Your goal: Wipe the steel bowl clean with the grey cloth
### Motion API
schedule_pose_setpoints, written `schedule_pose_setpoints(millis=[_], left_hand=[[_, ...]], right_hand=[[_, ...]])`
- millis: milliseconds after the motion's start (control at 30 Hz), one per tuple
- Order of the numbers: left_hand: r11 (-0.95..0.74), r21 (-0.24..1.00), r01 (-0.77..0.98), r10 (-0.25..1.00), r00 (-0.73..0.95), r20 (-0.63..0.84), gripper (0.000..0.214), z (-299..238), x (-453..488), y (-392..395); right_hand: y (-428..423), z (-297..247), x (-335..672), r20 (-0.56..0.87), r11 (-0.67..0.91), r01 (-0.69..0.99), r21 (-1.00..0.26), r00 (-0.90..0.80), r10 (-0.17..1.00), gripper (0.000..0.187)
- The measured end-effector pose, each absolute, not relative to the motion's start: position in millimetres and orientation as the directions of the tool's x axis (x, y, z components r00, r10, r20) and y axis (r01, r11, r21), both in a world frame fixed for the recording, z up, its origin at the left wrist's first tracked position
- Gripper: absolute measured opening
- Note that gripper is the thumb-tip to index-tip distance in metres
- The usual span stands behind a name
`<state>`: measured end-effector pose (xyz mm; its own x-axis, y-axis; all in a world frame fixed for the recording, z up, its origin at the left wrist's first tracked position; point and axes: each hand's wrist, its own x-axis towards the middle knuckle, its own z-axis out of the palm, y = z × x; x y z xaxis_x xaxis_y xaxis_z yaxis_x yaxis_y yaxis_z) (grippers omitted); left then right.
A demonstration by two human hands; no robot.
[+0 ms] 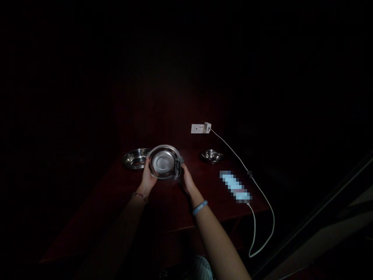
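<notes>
A round steel plate (162, 161) is held tilted toward me above the dark red table (163, 210). My left hand (147, 175) grips the plate's left rim, thumb on the edge. My right hand (186, 179) presses a small grey cloth (178, 166) against the plate's right rim. A beaded bracelet sits on my left wrist and a blue band on my right wrist.
A second steel plate (134, 158) lies on the table behind the left hand. A small steel bowl (212, 156) stands to the right. A lit phone (235, 186) lies at the right, with a white cable (262, 194) running to a wall socket (201, 128). The surroundings are very dark.
</notes>
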<state>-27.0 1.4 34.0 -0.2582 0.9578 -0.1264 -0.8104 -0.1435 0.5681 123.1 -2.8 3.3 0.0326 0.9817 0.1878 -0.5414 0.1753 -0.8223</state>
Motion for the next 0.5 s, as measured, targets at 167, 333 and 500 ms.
schedule_pose_setpoints(millis=[167, 333, 500], left_hand=[[-0.125, 0.564, -0.816, 0.951, -0.260, -0.165, 0.024, 36.1, -26.4, 1.6], [-0.123, 0.570, -0.813, 0.942, -0.275, -0.190, 0.022, 35.8, -24.3, 2.8], [-0.119, 0.580, -0.806, 0.945, -0.272, -0.183, 0.021, 33.8, -23.7, 4.0]], right_hand=[[-5.0, 4.5, 126.0, 0.179, 0.171, -0.554, -0.815, 0.040, 0.983, 0.027], [-5.2, 4.6, 127.9, 0.186, 0.185, -0.546, -0.817, 0.055, 0.981, 0.027], [-6.2, 5.9, 129.2, 0.187, 0.185, -0.531, -0.827, 0.050, 0.981, 0.025]])
